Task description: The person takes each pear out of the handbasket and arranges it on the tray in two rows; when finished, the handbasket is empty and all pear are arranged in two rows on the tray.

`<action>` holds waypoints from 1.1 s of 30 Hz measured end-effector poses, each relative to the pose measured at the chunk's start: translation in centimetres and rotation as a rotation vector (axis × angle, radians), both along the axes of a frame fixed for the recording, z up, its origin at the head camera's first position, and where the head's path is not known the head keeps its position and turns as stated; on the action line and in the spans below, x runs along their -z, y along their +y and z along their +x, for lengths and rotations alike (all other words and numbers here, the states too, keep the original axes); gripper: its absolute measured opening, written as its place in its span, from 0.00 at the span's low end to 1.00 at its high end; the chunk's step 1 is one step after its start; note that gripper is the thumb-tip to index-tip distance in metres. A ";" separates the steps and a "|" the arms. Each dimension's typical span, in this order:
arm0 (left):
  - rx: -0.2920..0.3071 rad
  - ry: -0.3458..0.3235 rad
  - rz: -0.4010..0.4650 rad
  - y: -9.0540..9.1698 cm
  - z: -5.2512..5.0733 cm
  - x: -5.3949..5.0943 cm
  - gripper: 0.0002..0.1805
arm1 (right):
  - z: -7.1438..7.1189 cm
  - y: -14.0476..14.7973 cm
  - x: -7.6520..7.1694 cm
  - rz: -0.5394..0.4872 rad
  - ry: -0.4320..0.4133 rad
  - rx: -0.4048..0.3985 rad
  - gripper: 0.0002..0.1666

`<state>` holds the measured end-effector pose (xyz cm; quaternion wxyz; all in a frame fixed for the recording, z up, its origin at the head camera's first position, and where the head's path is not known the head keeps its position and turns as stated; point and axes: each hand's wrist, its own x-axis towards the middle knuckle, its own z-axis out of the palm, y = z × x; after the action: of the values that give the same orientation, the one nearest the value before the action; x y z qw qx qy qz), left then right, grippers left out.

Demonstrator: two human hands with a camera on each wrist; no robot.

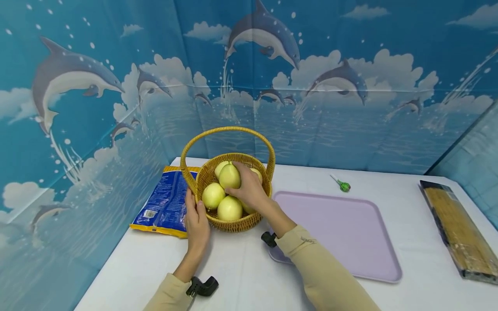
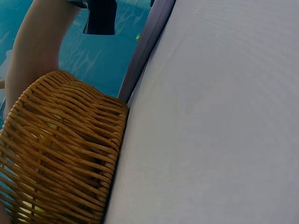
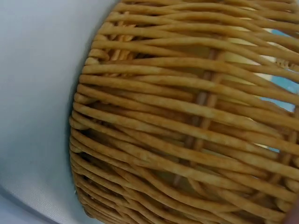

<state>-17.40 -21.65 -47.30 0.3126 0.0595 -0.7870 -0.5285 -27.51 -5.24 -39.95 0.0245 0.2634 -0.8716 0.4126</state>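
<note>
A wicker basket [image 1: 237, 225] with a tall hooped handle stands on the table, holding several pale green-yellow pears [image 1: 213, 196]. My right hand [image 1: 249, 185] reaches in over the rim and grips one pear [image 1: 229, 176], its stem upward, at the top of the pile. My left hand [image 1: 197, 222] rests against the basket's left outer side with its fingers extended; some fingertips are hard to see there. Both wrist views are mostly filled by the woven basket wall [image 2: 60, 149], with pears showing faintly through the gaps in the right wrist view's weave [image 3: 187, 116].
A blue and yellow packet [image 1: 165, 203] lies left of the basket, partly behind it. To the right is a lilac tray [image 1: 338, 233], under the right forearm. Behind it lies a green-headed lollipop [image 1: 344, 186]. A long brown wrapped package [image 1: 461, 229] lies far right.
</note>
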 end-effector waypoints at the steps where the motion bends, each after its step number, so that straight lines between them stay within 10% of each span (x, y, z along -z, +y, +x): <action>1: 0.001 -0.001 0.002 0.0 0.0 0.0 0.32 | -0.1 -0.1 0.1 0.005 0.004 0.002 0.51; 18: -0.013 -0.010 -0.015 0.1 0.1 -0.1 0.33 | 0.3 -0.3 -0.1 0.008 0.132 0.049 0.48; 33: -0.015 -0.007 -0.003 0.3 0.2 -0.3 0.32 | 5.6 4.9 -1.9 -0.154 0.214 0.038 0.49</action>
<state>-17.20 -21.31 -47.02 0.3139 0.0670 -0.7884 -0.5248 -21.91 -0.33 -38.02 0.1453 0.2868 -0.8347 0.4472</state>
